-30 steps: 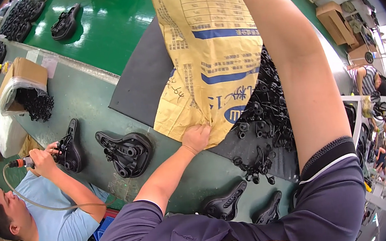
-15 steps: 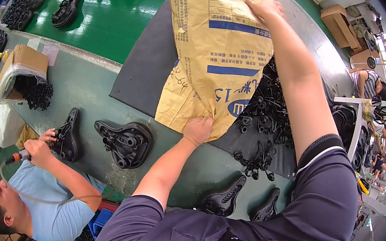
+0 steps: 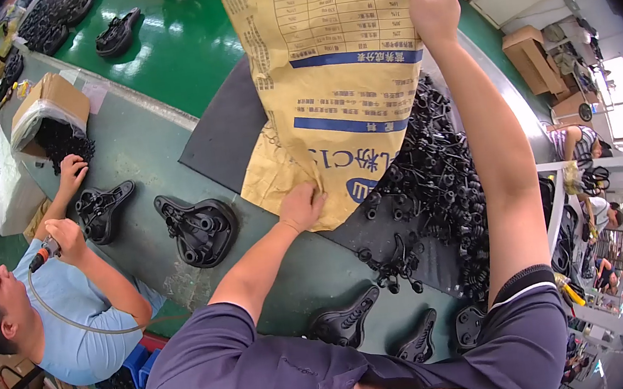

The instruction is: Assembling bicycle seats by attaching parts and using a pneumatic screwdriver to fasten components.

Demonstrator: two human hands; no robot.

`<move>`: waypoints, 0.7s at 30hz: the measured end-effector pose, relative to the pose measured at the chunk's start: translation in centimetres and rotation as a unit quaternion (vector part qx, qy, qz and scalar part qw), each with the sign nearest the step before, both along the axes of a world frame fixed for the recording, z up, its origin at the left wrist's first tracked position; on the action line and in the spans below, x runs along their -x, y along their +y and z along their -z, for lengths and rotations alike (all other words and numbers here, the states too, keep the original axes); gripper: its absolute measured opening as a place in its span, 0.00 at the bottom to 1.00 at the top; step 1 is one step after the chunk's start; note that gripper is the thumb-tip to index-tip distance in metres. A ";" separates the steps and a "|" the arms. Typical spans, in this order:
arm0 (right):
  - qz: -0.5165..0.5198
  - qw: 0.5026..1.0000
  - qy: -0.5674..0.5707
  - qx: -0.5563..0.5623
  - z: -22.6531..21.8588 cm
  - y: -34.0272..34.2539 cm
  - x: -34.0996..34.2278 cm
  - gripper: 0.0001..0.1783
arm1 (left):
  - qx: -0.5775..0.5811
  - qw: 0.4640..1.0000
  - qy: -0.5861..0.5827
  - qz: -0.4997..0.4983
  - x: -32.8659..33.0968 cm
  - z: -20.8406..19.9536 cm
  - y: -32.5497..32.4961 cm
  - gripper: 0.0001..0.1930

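Observation:
A large yellow-brown paper sack (image 3: 345,89) with blue bands and a printed table is held up over the bench. My left hand (image 3: 302,206) is closed on its lower left corner, where the paper is creased. My right hand (image 3: 434,12) grips the sack's far right edge, arm stretched out. Beside and partly under the sack lies a heap of small black parts (image 3: 443,186) on a dark mat (image 3: 219,136). A smaller cluster of these parts (image 3: 394,262) sits nearer me.
Upturned black bicycle saddles (image 3: 199,228) stand left of the sack, with more saddles (image 3: 348,317) near my body. At left, a co-worker (image 3: 69,310) holds a powered screwdriver (image 3: 45,252) and reaches toward a carton (image 3: 52,106) spilling black parts. A green surface (image 3: 168,41) lies beyond.
The sack has moved left and spread flatter, uncovering more of the heap. My right hand has gone farther away with its edge. The co-worker's free hand has moved from a saddle to the carton.

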State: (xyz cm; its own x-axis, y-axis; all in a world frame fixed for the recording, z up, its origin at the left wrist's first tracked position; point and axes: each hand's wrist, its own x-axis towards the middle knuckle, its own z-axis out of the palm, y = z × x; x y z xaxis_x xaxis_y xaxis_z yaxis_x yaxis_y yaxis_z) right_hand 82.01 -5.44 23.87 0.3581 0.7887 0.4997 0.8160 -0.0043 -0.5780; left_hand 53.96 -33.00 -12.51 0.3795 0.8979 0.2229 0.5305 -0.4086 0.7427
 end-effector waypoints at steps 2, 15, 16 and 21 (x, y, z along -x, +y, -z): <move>0.008 0.995 0.025 -0.093 -2.5 -2.7 0.2 0.20 | 0.086 0.996 0.014 -0.007 -0.2 -2.1 0.6 0.22; -0.142 0.896 0.079 -0.413 -15.8 -16.3 4.4 0.22 | -0.072 0.972 -0.221 -0.023 -3.2 -16.3 18.2 0.58; -0.149 0.859 0.099 -0.480 -16.4 -16.9 5.5 0.12 | -0.073 0.972 -0.221 -0.023 -3.0 -17.0 19.5 0.58; -0.121 0.892 0.026 -0.435 -11.4 -20.2 5.7 0.11 | 0.043 0.987 -0.151 -0.029 -0.2 -15.0 20.4 0.56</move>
